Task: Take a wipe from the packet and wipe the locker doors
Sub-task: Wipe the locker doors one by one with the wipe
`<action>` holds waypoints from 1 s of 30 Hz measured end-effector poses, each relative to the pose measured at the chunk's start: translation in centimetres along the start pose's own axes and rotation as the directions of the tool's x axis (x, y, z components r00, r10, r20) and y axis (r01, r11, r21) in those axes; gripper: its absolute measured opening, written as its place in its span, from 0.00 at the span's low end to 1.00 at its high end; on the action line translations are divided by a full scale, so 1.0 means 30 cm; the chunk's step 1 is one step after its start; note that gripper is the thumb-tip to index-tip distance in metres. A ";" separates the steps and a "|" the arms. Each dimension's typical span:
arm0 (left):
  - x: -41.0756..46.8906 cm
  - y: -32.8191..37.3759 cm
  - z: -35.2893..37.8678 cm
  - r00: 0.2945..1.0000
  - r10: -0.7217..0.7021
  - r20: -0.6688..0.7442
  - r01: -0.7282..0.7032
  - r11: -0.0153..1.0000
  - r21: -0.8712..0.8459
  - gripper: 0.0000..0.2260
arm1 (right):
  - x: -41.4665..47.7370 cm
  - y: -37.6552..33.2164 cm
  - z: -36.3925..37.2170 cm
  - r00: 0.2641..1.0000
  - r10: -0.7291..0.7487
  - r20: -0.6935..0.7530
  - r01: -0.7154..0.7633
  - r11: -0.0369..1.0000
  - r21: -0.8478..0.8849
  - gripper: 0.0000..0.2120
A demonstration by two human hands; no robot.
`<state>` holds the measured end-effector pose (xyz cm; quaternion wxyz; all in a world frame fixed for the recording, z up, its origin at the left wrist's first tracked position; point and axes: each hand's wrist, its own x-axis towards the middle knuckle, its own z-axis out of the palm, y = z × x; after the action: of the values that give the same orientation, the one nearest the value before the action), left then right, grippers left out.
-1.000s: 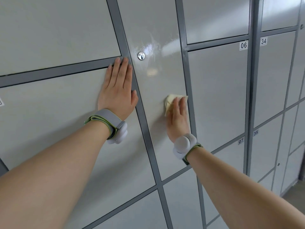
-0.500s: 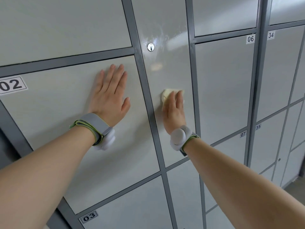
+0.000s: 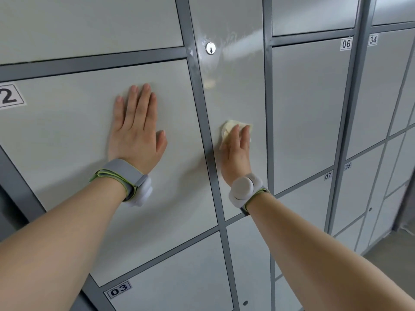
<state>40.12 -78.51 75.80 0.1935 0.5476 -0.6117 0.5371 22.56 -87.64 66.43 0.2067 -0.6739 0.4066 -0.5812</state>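
A narrow pale grey locker door with a round keyhole lock stands in the middle of the head view; wet streaks shine on its upper part. My right hand presses a crumpled cream wipe flat against this door, fingers straight, about midway down it. My left hand lies flat with straight fingers on the wide door numbered 02 to the left. The wipe packet is not in view.
Dark grey frame bars separate the doors. Doors labelled 03, 06, 07, 34 and 35 surround the wiped one. A strip of floor shows at the lower right.
My left hand slid down and left from the frame corner onto door 02. My right hand with the wipe shifted slightly left on the middle door. The camera view tilted down and left.
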 end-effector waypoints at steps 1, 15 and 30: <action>-0.002 0.000 0.004 1.000 -0.003 -0.007 0.003 1.000 0.002 0.29 | 0.029 -0.033 -0.010 0.999 -0.039 -0.001 0.039 0.999 0.028 0.26; -0.002 0.001 0.015 0.999 -0.010 -0.039 0.011 1.000 0.024 0.29 | -0.041 0.021 0.043 0.997 0.004 -0.075 0.004 0.995 0.096 0.26; -0.005 0.002 0.018 0.998 -0.009 -0.059 0.011 0.999 0.032 0.28 | -0.096 0.000 0.097 0.996 0.016 -0.089 -0.007 0.995 0.099 0.29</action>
<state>40.30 -78.91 75.46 0.2052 0.5375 -0.5943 0.5619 25.36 -85.93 63.96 0.2244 -0.6339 0.3902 -0.6289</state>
